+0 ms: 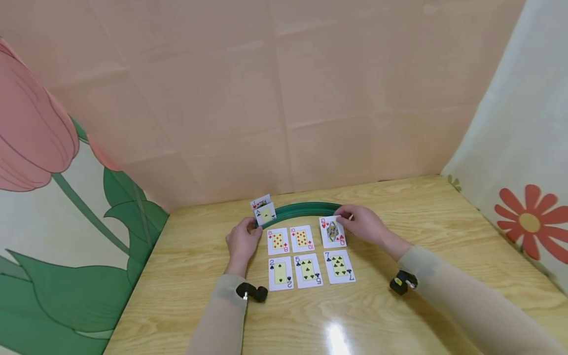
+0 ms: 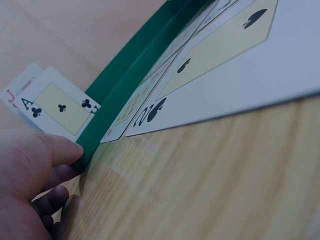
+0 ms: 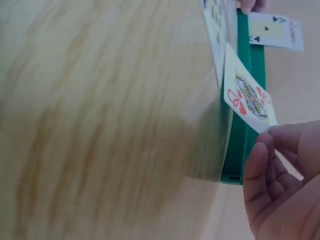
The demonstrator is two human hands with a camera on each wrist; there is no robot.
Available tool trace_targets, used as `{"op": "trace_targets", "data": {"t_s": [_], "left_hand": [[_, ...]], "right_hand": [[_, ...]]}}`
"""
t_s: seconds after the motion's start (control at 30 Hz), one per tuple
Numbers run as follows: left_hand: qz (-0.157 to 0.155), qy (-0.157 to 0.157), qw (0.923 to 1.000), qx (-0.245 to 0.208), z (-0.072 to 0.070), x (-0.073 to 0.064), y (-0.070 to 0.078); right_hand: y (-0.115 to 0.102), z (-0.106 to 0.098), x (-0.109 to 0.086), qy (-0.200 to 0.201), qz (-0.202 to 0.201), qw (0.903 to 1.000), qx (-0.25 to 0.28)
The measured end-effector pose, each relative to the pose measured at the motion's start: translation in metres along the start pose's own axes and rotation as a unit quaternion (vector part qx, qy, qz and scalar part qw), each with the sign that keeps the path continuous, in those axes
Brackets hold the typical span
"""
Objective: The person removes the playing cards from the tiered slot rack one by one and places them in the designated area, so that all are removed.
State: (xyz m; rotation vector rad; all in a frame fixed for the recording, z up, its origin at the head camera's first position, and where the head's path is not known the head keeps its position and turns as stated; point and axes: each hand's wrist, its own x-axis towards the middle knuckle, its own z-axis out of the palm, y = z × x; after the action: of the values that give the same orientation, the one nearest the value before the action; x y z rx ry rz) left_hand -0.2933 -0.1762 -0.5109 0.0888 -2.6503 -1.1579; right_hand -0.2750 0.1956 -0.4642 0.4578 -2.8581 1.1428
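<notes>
Here, the queen of hearts [image 3: 250, 97] is held tilted, just in front of the right part of the green card holder [image 1: 306, 206]. One edge of the queen is pinched between the thumb and fingers of the right hand [image 1: 361, 224]. Whether its other edge is touching the table [image 1: 177, 256] cannot be told.

The left end of the green card holder is pinched by the thumb and a finger of the left hand [image 1: 244, 241]. Near that hand, two cards are held up by the green card holder: the ace of clubs [image 1: 266, 215] is seen in front, and a red jack [image 1: 254, 203] is partly hidden behind it.

In front of the green card holder, more cards are laid flat, face up. The eight of diamonds [image 1: 278, 241] and the ten of diamonds [image 1: 302, 238] are set side by side. Nearer to the person, the two of spades [image 1: 281, 273], the five of clubs [image 1: 308, 270] and the seven of clubs [image 1: 339, 266] are put in a row.

Both arms are covered by light sleeves [image 1: 479, 301]. Behind the table, a plain pinkish cloth [image 1: 288, 98] is hung. On the right, a big red flower [image 1: 530, 222] is shown on a white cloth [image 1: 510, 123].
</notes>
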Motion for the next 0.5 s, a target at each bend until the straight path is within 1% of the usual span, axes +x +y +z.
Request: {"op": "trace_targets", "data": {"t_s": [0.1, 0.23, 0.5], "left_hand": [[0.001, 0.000, 1.0000, 0.000, 0.000, 0.000, 0.000], [0.003, -0.001, 1.0000, 0.001, 0.000, 0.000, -0.001], [-0.001, -0.003, 1.0000, 0.003, -0.001, 0.000, -0.001]], "right_hand": [[-0.001, 0.003, 0.001, 0.003, -0.004, 0.9995, -0.032], [-0.001, 0.006, 0.002, 0.004, 0.001, 0.9977, -0.068], [-0.001, 0.013, 0.009, -0.006, 0.005, 0.9930, -0.118]]}}
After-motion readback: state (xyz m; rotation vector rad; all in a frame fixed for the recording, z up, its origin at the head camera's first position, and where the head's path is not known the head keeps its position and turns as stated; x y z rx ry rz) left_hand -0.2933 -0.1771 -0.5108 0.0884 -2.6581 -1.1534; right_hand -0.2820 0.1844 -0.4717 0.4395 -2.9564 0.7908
